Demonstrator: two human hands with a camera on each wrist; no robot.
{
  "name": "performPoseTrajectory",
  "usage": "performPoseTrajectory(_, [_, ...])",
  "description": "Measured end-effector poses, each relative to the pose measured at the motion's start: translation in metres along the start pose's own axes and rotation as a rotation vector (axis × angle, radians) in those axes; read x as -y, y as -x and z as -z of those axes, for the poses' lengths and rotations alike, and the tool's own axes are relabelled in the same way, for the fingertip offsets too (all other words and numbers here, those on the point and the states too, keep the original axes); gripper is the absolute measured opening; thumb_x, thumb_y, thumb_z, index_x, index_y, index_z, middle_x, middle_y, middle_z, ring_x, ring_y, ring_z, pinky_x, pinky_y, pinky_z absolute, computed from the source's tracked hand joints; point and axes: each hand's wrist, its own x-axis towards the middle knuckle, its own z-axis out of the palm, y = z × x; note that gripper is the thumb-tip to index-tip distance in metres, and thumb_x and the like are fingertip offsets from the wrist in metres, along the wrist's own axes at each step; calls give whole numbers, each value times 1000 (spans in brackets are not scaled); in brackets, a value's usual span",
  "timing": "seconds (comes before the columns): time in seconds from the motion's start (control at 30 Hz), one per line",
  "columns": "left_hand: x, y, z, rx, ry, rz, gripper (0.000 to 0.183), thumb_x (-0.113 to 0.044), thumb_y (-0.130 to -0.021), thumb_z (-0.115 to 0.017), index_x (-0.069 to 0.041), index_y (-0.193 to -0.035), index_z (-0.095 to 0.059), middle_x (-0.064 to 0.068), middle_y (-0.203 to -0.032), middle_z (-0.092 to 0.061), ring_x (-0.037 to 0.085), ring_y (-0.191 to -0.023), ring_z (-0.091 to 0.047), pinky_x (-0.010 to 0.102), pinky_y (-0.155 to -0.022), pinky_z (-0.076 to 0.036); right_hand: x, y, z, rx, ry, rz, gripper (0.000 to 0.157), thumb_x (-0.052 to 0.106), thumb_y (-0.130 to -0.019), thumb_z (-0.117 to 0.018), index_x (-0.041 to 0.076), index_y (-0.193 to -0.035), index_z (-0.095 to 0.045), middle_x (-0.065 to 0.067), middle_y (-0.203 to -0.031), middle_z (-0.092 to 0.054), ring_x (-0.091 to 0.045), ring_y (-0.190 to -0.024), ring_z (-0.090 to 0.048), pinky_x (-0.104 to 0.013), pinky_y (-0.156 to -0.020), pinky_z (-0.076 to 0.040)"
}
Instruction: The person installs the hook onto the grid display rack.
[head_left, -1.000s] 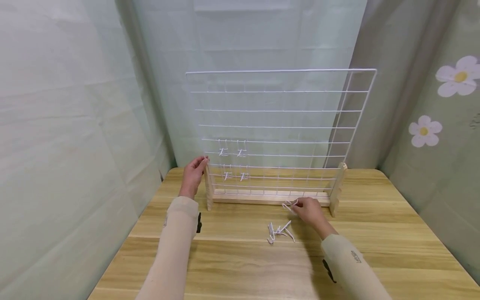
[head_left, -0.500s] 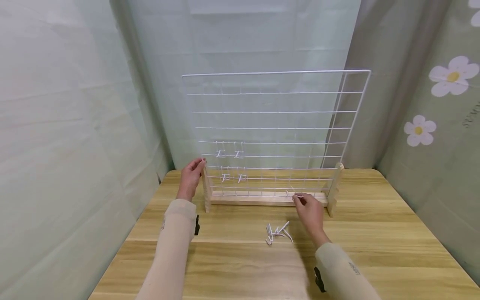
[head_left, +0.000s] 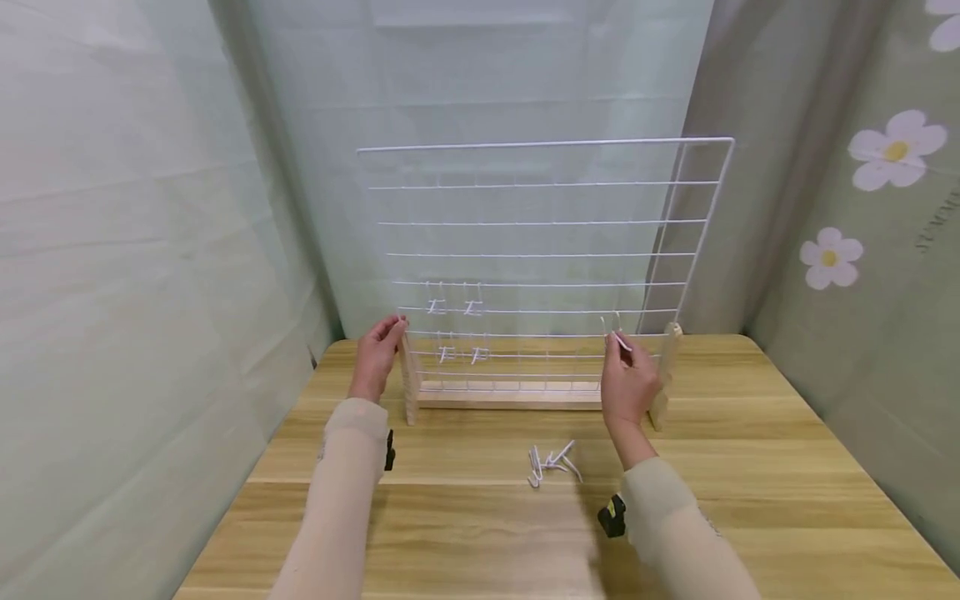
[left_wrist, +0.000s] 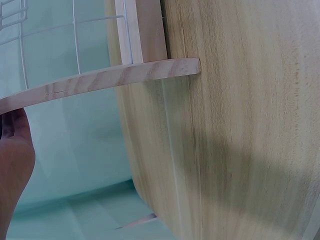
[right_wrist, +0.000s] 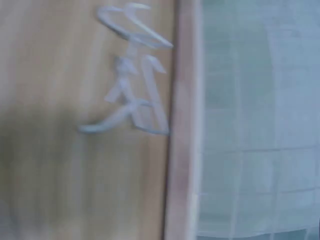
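Observation:
A white wire grid rack stands upright on the table in two wooden end posts joined by a wooden base bar. My left hand grips the top of its left post; in the left wrist view the fingers lie against the wood. Before the lower right of the grid, my right hand pinches a white wire hook, its two prongs pointing up. Several white hooks hang at the grid's left in two rows. Loose white hooks lie on the table in front of the base bar.
The wooden table reaches in front of and beside the rack. Pale green cloth encloses it on the left and back, and a flower-printed cloth on the right.
My right hand has risen with the hook from near the base bar to the grid's lower right. My left hand stays on the left post. The view has shifted slightly.

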Motion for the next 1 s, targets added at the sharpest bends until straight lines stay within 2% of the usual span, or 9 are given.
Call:
performPoseTrajectory(0.1, [-2,0,3,-9,-7,2,48,-33,-103,-54,-1,-139,-52,9,-145,-52,20,-130,-46,36,-111,-36,5,-15,-4,-60,-7,15,12,7,-88,-74,-4,-92,-75,-19,-87,-73,-32,-74,-68,-6,-71,-43])
performPoseTrajectory(0.2, [-6,1,5,-9,2,34,47,-31,-103,-55,-3,-139,-52,7,-145,-52,19,-132,-46,34,-111,-35,9,-27,-7,-117,-21,-11,11,8,-88,-74,-2,-91,-76,-17,-84,-73,-16,-71,-66,-7,-70,-44])
performPoseTrajectory(0.27, [-8,2,5,-2,10,58,46,-30,-103,-54,-3,-140,-52,7,-146,-51,20,-133,-45,35,-112,-34,11,-32,-10,-134,-36,-42,12,10,-88,-75,-2,-92,-77,-17,-84,-72,-4,-71,-62,-8,-69,-44])
performPoseTrajectory(0.33, [-10,3,5,5,24,72,46,-28,-103,-54,-3,-141,-51,9,-147,-50,22,-134,-44,37,-113,-33,12,-36,-12,-146,-41,-65,13,11,-88,-75,-2,-92,-77,-18,-83,-71,2,-72,-58,-8,-69,-45])
performPoseTrajectory(0.4, [-12,4,5,9,43,76,45,-26,-103,-55,-1,-141,-51,10,-147,-50,24,-135,-43,38,-113,-32,12,-38,-14,-150,-43,-72,14,11,-88,-74,-2,-92,-77,-20,-83,-70,0,-73,-58,-8,-69,-45])
performPoseTrajectory(0.57, [-7,2,3,-4,48,56,46,-28,-102,-56,-1,-139,-52,9,-146,-51,22,-133,-45,36,-112,-34,13,-45,-19,-155,-50,-97,15,12,-90,-73,-2,-93,-76,-20,-86,-71,-16,-75,-65,-10,-70,-47])
performPoseTrajectory(0.8, [-1,0,0,-18,17,30,46,-33,-102,-57,-3,-137,-55,8,-142,-54,20,-129,-48,36,-111,-36,11,-54,-22,-146,-84,-215,18,13,-90,-72,-3,-99,-76,-18,-92,-72,-4,-76,-63,-14,-71,-50])
performPoseTrajectory(1.0, [-14,7,-2,2,51,55,45,-26,-103,-55,0,-139,-52,11,-145,-51,23,-132,-45,36,-112,-34,7,-54,-23,-151,-44,-234,15,11,-90,-73,-1,-97,-76,-18,-90,-71,-3,-75,-60,-12,-71,-48])
